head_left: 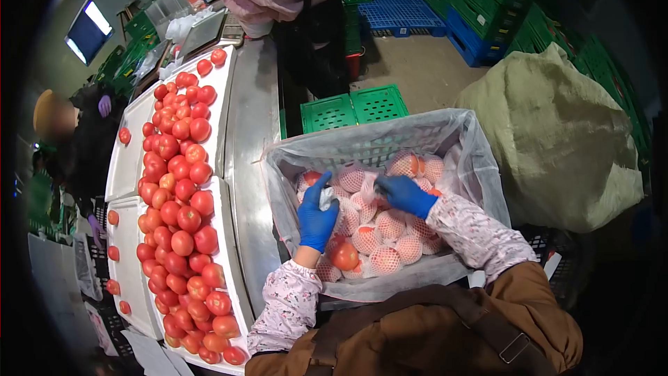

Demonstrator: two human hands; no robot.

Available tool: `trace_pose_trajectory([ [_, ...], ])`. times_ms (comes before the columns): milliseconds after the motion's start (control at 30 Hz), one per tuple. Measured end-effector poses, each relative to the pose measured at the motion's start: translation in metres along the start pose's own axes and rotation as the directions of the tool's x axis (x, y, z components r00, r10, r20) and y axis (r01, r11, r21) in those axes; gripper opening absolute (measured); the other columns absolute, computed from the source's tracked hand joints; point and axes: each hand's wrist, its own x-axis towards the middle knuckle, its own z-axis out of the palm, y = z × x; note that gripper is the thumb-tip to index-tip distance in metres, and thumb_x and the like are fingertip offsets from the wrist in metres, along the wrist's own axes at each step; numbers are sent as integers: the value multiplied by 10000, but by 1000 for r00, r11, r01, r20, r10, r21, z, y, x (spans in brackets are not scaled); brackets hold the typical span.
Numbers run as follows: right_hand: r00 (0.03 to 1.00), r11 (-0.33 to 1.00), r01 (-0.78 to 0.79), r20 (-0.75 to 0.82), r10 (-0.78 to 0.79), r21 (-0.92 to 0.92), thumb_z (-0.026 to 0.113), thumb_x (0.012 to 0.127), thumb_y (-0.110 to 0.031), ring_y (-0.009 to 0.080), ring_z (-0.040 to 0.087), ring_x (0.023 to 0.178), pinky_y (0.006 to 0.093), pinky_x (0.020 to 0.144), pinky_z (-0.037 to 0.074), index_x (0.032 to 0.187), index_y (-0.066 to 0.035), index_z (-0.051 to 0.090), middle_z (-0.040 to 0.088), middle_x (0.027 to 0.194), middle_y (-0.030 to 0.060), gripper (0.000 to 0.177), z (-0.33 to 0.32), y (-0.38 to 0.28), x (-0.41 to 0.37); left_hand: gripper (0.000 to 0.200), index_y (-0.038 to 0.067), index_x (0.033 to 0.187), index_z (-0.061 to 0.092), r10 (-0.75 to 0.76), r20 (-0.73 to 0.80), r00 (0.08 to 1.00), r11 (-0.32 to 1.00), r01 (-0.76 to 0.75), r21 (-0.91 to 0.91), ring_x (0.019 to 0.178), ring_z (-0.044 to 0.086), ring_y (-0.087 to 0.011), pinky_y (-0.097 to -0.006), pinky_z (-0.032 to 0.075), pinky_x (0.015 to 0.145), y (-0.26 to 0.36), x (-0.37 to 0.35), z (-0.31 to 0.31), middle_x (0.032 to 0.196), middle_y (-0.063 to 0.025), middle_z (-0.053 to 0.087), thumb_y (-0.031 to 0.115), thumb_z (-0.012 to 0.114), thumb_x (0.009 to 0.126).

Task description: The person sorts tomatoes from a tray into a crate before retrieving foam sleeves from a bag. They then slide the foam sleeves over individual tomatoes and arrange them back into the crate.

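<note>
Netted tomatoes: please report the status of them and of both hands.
Left hand over netted tomatoes, white scrap against it. Right hand over them too, grip unclear. Netted tomatoes heaped inside lined crate; its walls surround them.

Netted tomatoes [385,260] in crate [410,132], loose tomatoes [182,243] left, sack [557,146] right

Even, fairly bright light fills the crate [369,154]; left of it, fisheye distortion curves the bench [254,118], its steel dully glaring. Farther left, a panel [97,18] glows white. Frame corners fall black.
</note>
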Motion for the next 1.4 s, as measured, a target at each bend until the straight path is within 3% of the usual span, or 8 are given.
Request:
trace_pose_trajectory([
  [233, 918, 325, -385, 394, 42, 864, 534, 827, -204, 119, 531, 791, 261, 709, 424, 934, 21, 577, 598, 837, 67, 253, 2, -40, -35, 681, 66, 1237, 440, 95, 590, 802, 940, 122, -317, 1009, 536, -249, -318, 424, 855, 17, -35, 34, 1147, -137, 529, 228, 746, 650],
  [467, 965, 567, -124, -35, 261, 814, 555, 795, -207, 189, 565, 834, 312, 751, 435, 963, -15, 608, 614, 898, 75, 261, -29, -6, -12, 208, 10, 923, 621, -174, 522, 835, 899, 351, -262, 800, 590, -129, -256, 457, 718, -18, -8, 15, 880, -54, 636, 130, 620, 752],
  [500, 928, 967, -40, -349, 130, 252, 566, 735, -156, 267, 565, 808, 354, 752, 438, 934, -44, 614, 606, 863, 113, 234, -20, 40, -2, 223, 8, 941, 617, -234, 420, 877, 833, 404, -379, 807, 590, -135, -256, 454, 728, -14, -1, 10, 891, -59, 634, 113, 620, 745],
  [600, 937, 953, -111, -349, 5, -283, 561, 672, -131, 303, 528, 925, 391, 825, 398, 1028, -101, 576, 575, 985, 119, 357, -11, 64, 2, 383, -1, 1085, 564, -324, 273, 906, 774, 420, -475, 900, 566, -150, -251, 430, 791, -14, 7, 0, 1010, -80, 603, 114, 646, 729],
  [967, 961, 513, -269, -196, 194, -815, 513, 704, -138, 250, 553, 815, 366, 719, 416, 825, -93, 604, 584, 845, 76, 159, 7, 71, 32, 308, -3, 997, 615, -563, 151, 813, 628, 539, -561, 794, 532, -84, -216, 405, 729, 5, 8, -22, 884, -21, 609, 206, 650, 774],
  [1200, 806, 937, -270, -481, 346, 221, 586, 762, -149, 182, 588, 747, 309, 667, 460, 898, 7, 580, 615, 813, 89, 207, -52, 75, -27, 123, 34, 828, 650, -401, 88, 912, 736, 378, -561, 732, 540, -85, -222, 422, 715, 24, 12, -15, 822, -15, 610, 120, 659, 741],
  [1367, 915, 725, 10, -298, 271, 689, 634, 780, -124, 110, 531, 877, 250, 783, 437, 1015, 17, 555, 583, 969, 43, 285, -45, -24, -21, 979, 128, 1391, 163, -151, 465, 872, 984, 178, -15, 805, 505, -81, -223, 439, 712, 25, 9, 12, 971, -19, 573, 33, 745, 610],
  [1400, 976, 812, -16, -168, 140, 584, 630, 782, -131, 123, 547, 889, 264, 804, 434, 1023, 11, 565, 599, 969, 57, 287, -55, -55, -18, 897, 78, 1349, 288, -10, 403, 915, 807, 245, -538, 787, 520, -81, -234, 446, 696, 41, -3, 16, 947, -13, 578, 77, 774, 595],
])
